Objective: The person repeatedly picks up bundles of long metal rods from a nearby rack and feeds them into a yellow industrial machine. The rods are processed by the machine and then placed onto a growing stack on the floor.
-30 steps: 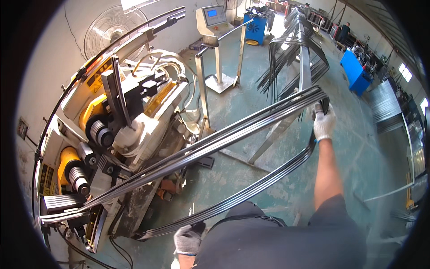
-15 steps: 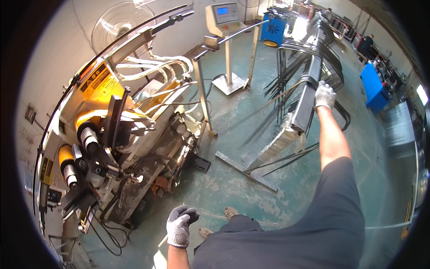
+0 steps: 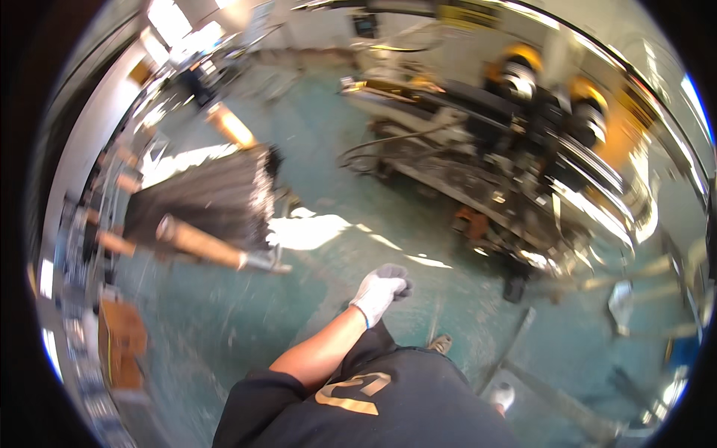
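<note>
My left hand [image 3: 382, 290], in a white and grey knit glove, hovers over the green floor in front of my body. Its fingers curl into a loose fist, and nothing sticks out of it. Low on the right, my right hand [image 3: 503, 396], also gloved, is small and smeared by motion, so its fingers cannot be read. Neither hand touches anything I can make out. Ahead on the left lies a stack of long dark bars [image 3: 205, 198], between orange-brown posts [image 3: 205, 243]. The stack is nearest to my left hand, a good way off.
A large machine [image 3: 485, 153] with yellow-orange cylinders [image 3: 520, 71] fills the far right. A grey floor beam [image 3: 556, 399] runs along the lower right, near my right hand. Brown cardboard boxes [image 3: 123, 340] stand at the left. Bright sun patches [image 3: 310, 230] lie on the floor.
The view has swung left, so the machine now appears on the right and the bar stack has come in. My right hand has left the beam with bent dark rods. My left hand stays curled.
</note>
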Demonstrator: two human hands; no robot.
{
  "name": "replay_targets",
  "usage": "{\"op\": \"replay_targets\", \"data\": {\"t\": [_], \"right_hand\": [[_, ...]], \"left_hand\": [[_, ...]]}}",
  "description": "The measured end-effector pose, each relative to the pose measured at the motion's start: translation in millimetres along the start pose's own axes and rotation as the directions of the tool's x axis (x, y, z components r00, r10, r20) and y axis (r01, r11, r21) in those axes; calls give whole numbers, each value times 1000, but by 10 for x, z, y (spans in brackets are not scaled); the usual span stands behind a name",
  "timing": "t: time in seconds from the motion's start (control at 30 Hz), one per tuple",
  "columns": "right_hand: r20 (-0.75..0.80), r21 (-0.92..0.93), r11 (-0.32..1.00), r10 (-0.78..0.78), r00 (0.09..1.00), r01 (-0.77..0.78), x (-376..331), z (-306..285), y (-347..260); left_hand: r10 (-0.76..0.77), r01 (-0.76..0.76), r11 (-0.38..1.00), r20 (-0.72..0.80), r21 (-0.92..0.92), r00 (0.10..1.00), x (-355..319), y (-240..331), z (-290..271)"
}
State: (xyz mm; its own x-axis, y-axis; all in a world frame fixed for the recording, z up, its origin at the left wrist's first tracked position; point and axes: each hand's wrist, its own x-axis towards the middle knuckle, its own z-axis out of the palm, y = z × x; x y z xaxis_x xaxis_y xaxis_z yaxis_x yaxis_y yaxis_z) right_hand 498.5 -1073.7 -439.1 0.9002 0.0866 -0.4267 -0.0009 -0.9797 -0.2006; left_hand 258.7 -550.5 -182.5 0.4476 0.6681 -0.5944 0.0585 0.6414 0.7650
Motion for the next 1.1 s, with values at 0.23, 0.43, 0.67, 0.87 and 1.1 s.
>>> {"op": "replay_targets", "data": {"t": [0.23,0.43,0.67,0.87,1.1], "right_hand": [[77,61,661,-750,656,748,52,199,-3419],[-9,233,576,-804,594,783,-485,296,-5916],[214,254,302,-944,251,919,-2401,1176,-8158],[202,215,-104,-968,-149,971,-3554,2037,-9864],[337,18,-159,-929,-156,987,-4286,2988,-12210]], "left_hand": [[569,-422,804,-333,419,752,-178,841,-2788],[811,-538,572,-526,619,257,-1044,2006,-4890],[796,51,600,-602,798,59,-889,2889,-6201],[891,641,301,-448,706,75,-423,3027,-6918],[923,701,293,-384,650,-29,-105,3175,-6827]]}}
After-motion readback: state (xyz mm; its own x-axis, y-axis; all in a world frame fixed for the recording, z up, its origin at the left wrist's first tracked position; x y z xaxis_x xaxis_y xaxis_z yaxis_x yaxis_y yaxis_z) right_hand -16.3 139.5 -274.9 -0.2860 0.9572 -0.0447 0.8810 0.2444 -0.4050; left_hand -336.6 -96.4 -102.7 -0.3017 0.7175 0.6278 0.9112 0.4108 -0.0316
